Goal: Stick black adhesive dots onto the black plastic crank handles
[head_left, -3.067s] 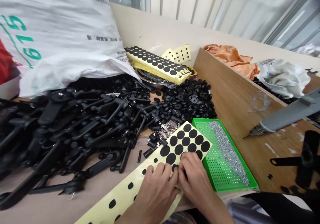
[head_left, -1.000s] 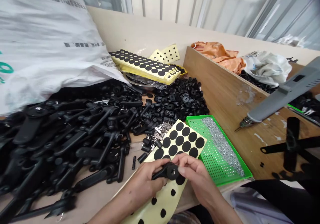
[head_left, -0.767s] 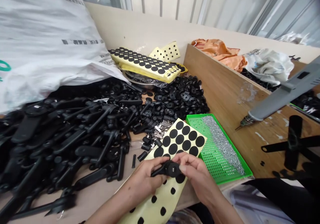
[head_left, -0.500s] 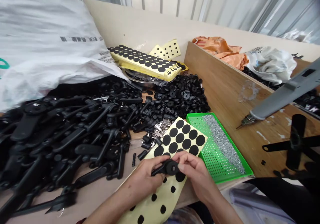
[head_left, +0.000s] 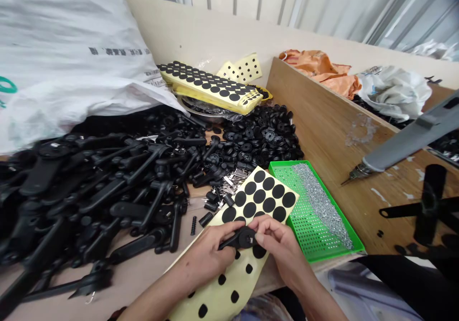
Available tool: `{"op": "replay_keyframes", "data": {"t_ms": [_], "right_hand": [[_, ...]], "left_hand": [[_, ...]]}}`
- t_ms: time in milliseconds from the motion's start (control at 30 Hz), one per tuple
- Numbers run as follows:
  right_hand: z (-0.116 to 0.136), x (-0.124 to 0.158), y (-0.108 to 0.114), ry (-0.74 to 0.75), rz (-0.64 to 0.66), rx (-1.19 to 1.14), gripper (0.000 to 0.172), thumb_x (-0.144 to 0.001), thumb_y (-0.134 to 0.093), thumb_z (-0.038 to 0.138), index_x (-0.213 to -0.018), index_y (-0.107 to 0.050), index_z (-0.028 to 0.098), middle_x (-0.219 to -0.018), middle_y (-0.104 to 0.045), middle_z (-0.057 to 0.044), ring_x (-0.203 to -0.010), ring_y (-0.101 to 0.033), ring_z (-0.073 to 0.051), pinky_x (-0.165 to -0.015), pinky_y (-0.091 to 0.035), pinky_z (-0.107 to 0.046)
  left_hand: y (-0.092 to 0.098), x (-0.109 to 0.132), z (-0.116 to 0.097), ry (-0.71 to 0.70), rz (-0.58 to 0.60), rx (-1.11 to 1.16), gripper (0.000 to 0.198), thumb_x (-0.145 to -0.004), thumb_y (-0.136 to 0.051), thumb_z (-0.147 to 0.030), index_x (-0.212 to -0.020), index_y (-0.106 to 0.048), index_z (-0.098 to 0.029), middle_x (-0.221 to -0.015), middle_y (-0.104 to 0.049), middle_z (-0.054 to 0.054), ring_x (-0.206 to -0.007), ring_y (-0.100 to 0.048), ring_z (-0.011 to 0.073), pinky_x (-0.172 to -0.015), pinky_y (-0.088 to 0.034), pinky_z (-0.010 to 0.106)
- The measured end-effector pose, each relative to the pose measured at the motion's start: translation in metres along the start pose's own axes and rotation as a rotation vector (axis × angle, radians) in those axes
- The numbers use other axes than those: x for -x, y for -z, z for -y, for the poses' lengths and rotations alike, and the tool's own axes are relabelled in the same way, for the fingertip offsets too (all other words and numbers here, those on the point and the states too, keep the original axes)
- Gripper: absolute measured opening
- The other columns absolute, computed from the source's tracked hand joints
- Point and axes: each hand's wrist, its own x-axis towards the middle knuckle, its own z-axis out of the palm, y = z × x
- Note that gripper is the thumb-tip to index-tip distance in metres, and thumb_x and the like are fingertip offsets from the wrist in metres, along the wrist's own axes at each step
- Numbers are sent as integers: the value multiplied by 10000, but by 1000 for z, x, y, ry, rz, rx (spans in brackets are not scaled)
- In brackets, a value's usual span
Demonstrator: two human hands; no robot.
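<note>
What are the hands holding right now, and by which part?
A black plastic lever: the left hand holds its narrow arm, while the right hand pinches its round hub.

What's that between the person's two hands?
In the head view, a black plastic lever is held between the left hand and the right hand, above a yellow sheet of black dots.

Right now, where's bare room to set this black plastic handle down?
Bare pale tabletop lies between the heap of black plastic handles and the yellow dotted sheet; bare brown wood beyond the green perforated tray. The heap is crowded.
</note>
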Motion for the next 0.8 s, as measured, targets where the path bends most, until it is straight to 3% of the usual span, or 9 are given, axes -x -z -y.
{"op": "replay_keyframes", "data": {"t_ms": [200,400,600,800], "right_hand": [[0,0,-1,12,-10,29,132,-712,-666,241,-621,-580,199,-907,-611,-43,-851,-550,-196,-726,-418,-279],[1,0,-2,18,-18,42,142,-711,-664,245,-615,-573,194,-879,-607,-34,-796,-544,-180,-667,-408,-263],[2,0,-4,35,-10,59,139,-707,-660,242,-616,-567,195,-841,-596,-34,-774,-543,-177,-644,-408,-267],[3,2,-7,75,5,125,117,-687,-652,205,-603,-571,201,-806,-596,-27,-744,-548,-171,-635,-421,-268]], "left_hand": [[0,2,2,-25,0,-15,555,-691,-461,-139,-1226,-583,-215,-845,-685,-14,-678,-556,154,-572,-408,226],[-2,2,-4,-4,-24,-49,454,-774,-576,-306,-1217,-591,-208,-971,-700,17,-825,-604,208,-685,-456,250],[-4,5,-8,22,-29,-60,360,-831,-510,-319,-1155,-616,-206,-677,-623,-35,-503,-501,123,-523,-411,224],[-7,6,-11,-14,-50,-1,215,-831,-501,-273,-1012,-595,-204,-588,-453,-74,-510,-447,105,-486,-358,195]]}}
